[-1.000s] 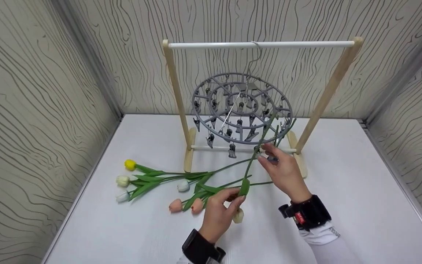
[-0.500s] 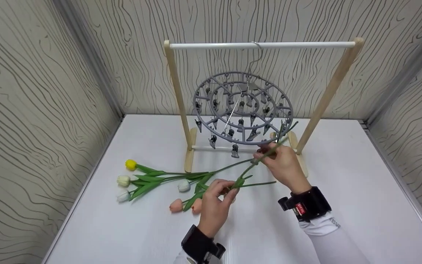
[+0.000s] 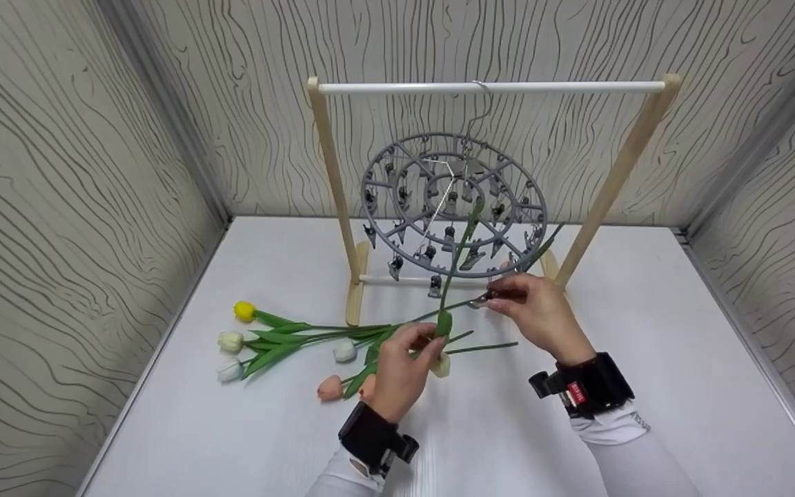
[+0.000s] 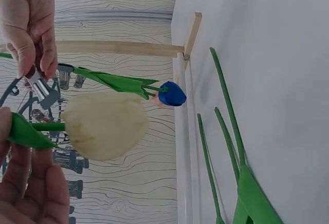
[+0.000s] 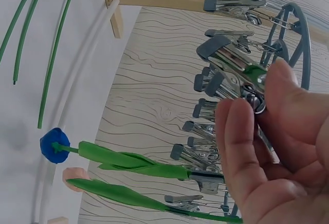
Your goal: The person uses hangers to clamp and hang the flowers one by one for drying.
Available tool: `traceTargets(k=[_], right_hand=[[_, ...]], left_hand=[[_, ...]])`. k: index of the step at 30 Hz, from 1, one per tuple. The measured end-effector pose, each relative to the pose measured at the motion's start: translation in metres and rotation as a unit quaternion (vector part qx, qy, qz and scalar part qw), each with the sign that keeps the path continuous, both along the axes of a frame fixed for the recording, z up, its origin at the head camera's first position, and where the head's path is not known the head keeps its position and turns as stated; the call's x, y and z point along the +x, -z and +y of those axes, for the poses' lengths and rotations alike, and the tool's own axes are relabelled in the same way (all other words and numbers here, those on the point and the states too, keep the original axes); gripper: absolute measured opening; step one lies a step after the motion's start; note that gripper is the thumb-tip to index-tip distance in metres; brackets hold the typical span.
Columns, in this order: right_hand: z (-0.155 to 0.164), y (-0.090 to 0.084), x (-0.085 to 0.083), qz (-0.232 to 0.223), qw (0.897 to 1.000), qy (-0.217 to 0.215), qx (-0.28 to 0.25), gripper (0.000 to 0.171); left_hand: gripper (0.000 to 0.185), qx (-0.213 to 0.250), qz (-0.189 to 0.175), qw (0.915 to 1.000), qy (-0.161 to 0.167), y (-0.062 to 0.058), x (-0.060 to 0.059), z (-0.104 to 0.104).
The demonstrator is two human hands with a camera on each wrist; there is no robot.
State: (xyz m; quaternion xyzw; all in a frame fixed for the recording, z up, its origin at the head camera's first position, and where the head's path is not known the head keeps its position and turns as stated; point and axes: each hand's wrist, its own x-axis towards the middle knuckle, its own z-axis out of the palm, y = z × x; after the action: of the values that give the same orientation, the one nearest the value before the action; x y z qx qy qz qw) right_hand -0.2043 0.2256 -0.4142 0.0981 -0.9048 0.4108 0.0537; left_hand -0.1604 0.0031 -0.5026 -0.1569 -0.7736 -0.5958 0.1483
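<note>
My left hand (image 3: 404, 369) pinches a cream tulip (image 4: 108, 126) at its leaf, right beside the bloom. The bloom faces down toward me, and its green stem (image 3: 450, 276) points up in front of the round clip hanger (image 5: 307, 49). My right hand (image 3: 542, 317) pinches a metal clip (image 5: 231, 62) with grey tips, off to the right of that stem. The clip's tips point toward the left hand. A blue tulip (image 5: 54, 146) and a pink tulip (image 5: 76, 179) hang bloom-down from other clips near the right hand.
The hanger hooks over the white bar (image 3: 397, 88) of a wooden-legged rack. On the table, left of my hands, lie a yellow tulip (image 3: 244, 310), a white tulip (image 3: 230, 342), pink tulip (image 3: 330, 388) and several others. Patterned walls enclose the table.
The cream tulip's stem has swung from leaning right, across the right hand, to nearly upright further left. The left hand has shifted slightly left and up. The clip in the right hand now shows.
</note>
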Motion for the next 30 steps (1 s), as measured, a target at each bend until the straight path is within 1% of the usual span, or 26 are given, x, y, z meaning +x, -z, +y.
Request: traceTargets(k=[3, 6, 9, 11, 17, 22, 26, 30], right_hand=[[0.0, 0.002, 0.002, 0.011, 1.0, 0.01, -0.012, 0.021], [0.0, 0.004, 0.005, 0.015, 0.999, 0.021, -0.037, 0.022], [0.0, 0.005, 0.009, 0.018, 0.996, 0.036, -0.075, 0.022], [0.0, 0.005, 0.012, 0.018, 0.993, 0.046, -0.103, 0.022], [-0.002, 0.009, 0.019, 0.013, 0.979, 0.069, -0.19, 0.022], [-0.008, 0.008, 0.023, 0.02, 0.961, 0.087, -0.26, 0.02], [-0.013, 0.005, 0.026, 0.029, 0.949, 0.097, -0.299, 0.019], [-0.016, 0.004, 0.028, 0.034, 0.94, 0.101, -0.323, 0.018]], left_hand=[[0.014, -0.002, 0.003, 1.0, 0.001, -0.001, -0.003, 0.001], [0.014, -0.001, 0.006, 1.0, 0.002, -0.002, -0.005, 0.003], [0.014, 0.003, 0.003, 1.0, 0.005, -0.002, -0.007, 0.005], [0.014, 0.006, -0.006, 0.9999, 0.01, -0.003, -0.008, 0.007], [0.013, -0.005, -0.029, 0.9994, 0.016, -0.006, -0.012, 0.013], [0.013, -0.012, -0.032, 0.9992, 0.022, -0.007, -0.015, 0.015], [0.013, -0.012, -0.029, 0.9991, 0.03, -0.007, -0.015, 0.017], [0.014, -0.011, -0.023, 0.9991, 0.033, -0.008, -0.014, 0.02]])
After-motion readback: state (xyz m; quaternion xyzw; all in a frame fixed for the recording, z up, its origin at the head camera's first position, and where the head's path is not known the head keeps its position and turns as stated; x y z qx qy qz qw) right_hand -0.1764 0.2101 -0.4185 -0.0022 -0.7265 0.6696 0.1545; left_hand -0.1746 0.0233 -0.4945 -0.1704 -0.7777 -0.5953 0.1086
